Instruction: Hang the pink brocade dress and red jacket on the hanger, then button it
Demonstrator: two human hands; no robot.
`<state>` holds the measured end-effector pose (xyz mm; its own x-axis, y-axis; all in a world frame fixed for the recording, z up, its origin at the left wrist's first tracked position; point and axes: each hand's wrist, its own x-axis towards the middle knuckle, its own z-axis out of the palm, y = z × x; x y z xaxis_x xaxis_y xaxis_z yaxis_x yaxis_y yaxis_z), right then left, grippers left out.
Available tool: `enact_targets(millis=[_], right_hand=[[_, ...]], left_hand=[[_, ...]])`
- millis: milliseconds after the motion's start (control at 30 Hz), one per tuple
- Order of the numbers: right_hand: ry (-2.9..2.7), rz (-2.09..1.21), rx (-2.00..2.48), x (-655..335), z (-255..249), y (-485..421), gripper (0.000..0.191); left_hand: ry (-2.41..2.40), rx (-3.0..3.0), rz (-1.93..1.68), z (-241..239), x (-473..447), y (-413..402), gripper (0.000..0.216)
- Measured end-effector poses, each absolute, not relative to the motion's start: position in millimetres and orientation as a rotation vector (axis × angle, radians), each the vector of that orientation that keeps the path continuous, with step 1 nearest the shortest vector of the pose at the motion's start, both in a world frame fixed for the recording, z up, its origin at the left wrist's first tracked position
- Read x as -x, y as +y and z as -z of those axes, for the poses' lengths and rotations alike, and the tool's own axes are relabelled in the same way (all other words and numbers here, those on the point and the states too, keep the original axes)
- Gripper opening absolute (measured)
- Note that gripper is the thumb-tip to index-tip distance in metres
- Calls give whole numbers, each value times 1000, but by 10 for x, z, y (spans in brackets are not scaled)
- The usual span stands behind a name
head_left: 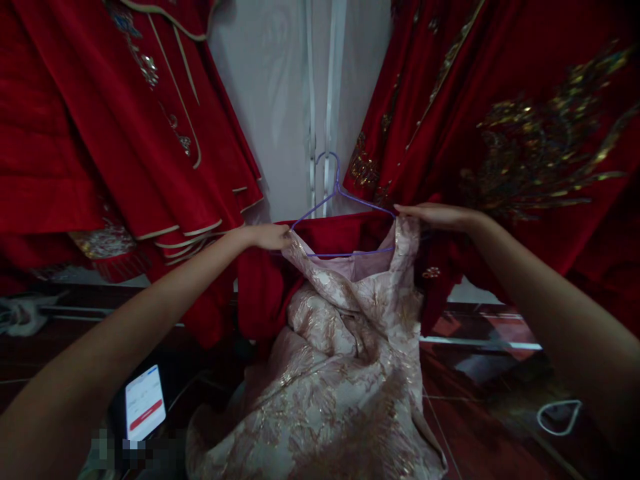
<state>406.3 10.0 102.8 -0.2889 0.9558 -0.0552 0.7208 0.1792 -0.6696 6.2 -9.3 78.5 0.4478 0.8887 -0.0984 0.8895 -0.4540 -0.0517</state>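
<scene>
Head view: both hands (273, 237) (434, 215) pinch the shoulders (406, 245) of a rumpled, glinting dress (340, 393) on a thin hanger (337, 187).

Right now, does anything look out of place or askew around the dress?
Slightly: the dress sags in bunched folds through its middle, rather than hanging smooth below the hanger. I see no spill.

pale pink patterned dress (330, 393) (metallic threads glinting), skirt rumpled, purple hanger (337, 187) between the straps, hook upward
</scene>
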Motion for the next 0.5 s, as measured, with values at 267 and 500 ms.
enact_targets(millis=[267,500], right_hand=[[-1964,-630,1193,-4146,-764,23,40],[-1711,-54,1567,-4572,-413,-123,23]], left_hand=[[1475,-2900,-406,-480,217,-54,43],[1692,-2846,-445,-151,508,-179,42]])
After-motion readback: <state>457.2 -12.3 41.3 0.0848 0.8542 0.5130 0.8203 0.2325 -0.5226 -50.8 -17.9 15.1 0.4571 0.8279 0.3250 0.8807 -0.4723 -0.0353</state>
